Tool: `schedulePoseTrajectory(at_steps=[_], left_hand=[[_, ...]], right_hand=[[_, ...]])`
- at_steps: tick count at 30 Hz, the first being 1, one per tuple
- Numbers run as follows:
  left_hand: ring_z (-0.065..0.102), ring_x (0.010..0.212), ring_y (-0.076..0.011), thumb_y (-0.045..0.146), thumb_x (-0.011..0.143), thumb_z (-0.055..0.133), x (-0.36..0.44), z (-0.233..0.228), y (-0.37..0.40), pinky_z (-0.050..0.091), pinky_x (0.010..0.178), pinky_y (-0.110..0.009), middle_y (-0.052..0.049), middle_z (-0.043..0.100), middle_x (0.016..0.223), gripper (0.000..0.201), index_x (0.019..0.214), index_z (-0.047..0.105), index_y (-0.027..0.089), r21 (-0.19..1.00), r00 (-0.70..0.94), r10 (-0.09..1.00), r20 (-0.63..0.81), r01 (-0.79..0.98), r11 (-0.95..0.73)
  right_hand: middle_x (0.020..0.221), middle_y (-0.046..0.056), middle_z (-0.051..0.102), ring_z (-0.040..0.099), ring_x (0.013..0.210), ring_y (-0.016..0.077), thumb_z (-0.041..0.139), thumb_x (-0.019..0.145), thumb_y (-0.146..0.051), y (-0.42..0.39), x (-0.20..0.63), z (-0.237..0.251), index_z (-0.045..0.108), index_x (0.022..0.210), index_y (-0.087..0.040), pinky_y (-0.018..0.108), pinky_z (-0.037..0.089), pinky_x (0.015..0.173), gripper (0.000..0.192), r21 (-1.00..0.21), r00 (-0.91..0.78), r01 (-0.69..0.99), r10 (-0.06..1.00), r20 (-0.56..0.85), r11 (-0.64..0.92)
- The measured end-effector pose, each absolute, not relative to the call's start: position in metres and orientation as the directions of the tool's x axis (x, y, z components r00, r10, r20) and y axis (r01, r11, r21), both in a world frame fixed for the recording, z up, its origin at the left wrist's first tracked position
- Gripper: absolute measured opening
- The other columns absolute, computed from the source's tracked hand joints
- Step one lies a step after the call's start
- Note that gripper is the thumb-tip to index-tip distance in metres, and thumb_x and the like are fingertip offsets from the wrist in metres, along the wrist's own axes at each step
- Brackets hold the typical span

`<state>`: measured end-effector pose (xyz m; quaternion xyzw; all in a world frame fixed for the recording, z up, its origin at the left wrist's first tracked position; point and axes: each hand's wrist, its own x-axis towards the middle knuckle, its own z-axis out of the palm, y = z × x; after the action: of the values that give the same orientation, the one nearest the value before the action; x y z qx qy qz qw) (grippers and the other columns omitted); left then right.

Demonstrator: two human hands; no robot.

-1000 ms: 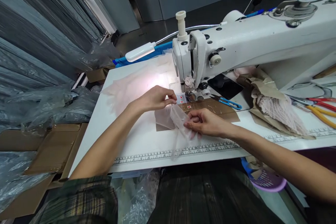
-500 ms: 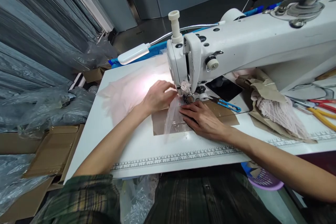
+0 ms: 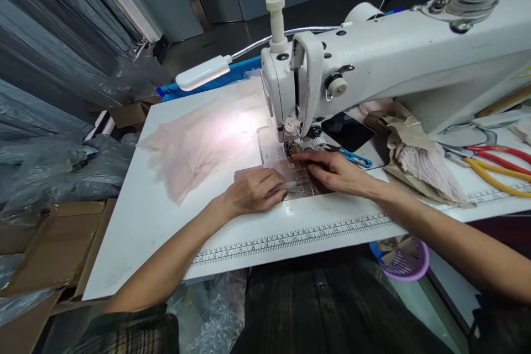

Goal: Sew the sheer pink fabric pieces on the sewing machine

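Pale pink sheer fabric (image 3: 199, 144) spreads over the white table left of the sewing machine (image 3: 286, 88). A narrow end of it runs under the presser foot (image 3: 290, 148) and towards me. My left hand (image 3: 257, 191) is closed, fingers bent together on the sheer strip in front of the foot. Just right of the needle area, my right hand (image 3: 340, 172) lies low with its index finger stretched out to the fabric beside the foot. Its other fingers are partly bent, with nothing visible gripped. Under the strip lies a brown taped sheet (image 3: 317, 185).
Blue thread snips (image 3: 357, 159) and a black phone (image 3: 347, 131) lie behind my right hand. Further right are a ruffled lace bundle (image 3: 423, 163) in brown paper and red- and yellow-handled scissors (image 3: 493, 168). A ruler strip (image 3: 282, 240) follows the front edge. A lamp (image 3: 203, 73) shines from behind.
My left hand has come down from beside the needle towards me, onto the fabric's near end. My right hand has shifted slightly, its index finger now reaching towards the foot. The view has shifted.
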<state>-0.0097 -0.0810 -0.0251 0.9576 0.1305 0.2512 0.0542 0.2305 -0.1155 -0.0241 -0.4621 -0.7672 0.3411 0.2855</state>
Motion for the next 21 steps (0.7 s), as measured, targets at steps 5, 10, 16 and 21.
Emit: schedulePoseTrajectory(at_steps=[5,10,16,21], left_hand=[[0.069,0.085,-0.0143,0.015,0.090,0.056,-0.014,-0.026,-0.084,0.061,0.069,-0.026,-0.009,0.071,0.096,0.012,0.095,0.067,0.014,0.302,0.779,0.370,0.506,0.242,-0.922],[0.070,0.089,-0.0156,0.016,0.088,0.058,-0.014,-0.024,-0.090,0.063,0.073,-0.029,-0.007,0.072,0.098,0.011,0.094,0.068,0.016,0.305,0.732,0.411,0.543,0.283,-0.909],[0.070,0.091,-0.0187,0.014,0.088,0.062,-0.011,-0.030,-0.092,0.062,0.078,-0.035,-0.011,0.072,0.101,0.013,0.100,0.064,0.014,0.257,0.748,0.295,0.595,0.170,-0.951],[0.069,0.096,-0.0170,0.009,0.093,0.052,-0.011,-0.038,-0.094,0.061,0.079,-0.031,-0.010,0.072,0.103,0.020,0.112,0.057,0.012,0.266,0.674,0.362,0.644,0.246,-0.932]], right_hand=[[0.105,0.010,0.068,0.058,0.099,0.0251,0.045,0.085,-0.010,-0.142,0.226,-0.035,0.068,0.109,-0.015,0.043,0.049,0.089,0.034,-0.658,-0.402,0.558,0.858,0.319,0.506],[0.119,0.012,0.064,0.049,0.106,0.0304,0.047,0.087,-0.009,-0.158,0.216,-0.042,0.064,0.120,-0.013,0.051,0.045,0.093,0.037,-0.491,-0.583,0.590,0.759,0.289,0.640],[0.120,0.010,0.064,0.049,0.107,0.0296,0.047,0.086,-0.006,-0.155,0.220,-0.044,0.065,0.116,-0.013,0.051,0.045,0.093,0.035,-0.508,-0.594,0.565,0.748,0.297,0.650],[0.122,0.009,0.064,0.050,0.110,0.0302,0.049,0.084,-0.005,-0.156,0.221,-0.049,0.065,0.117,-0.016,0.053,0.046,0.093,0.038,-0.519,-0.598,0.537,0.734,0.322,0.665]])
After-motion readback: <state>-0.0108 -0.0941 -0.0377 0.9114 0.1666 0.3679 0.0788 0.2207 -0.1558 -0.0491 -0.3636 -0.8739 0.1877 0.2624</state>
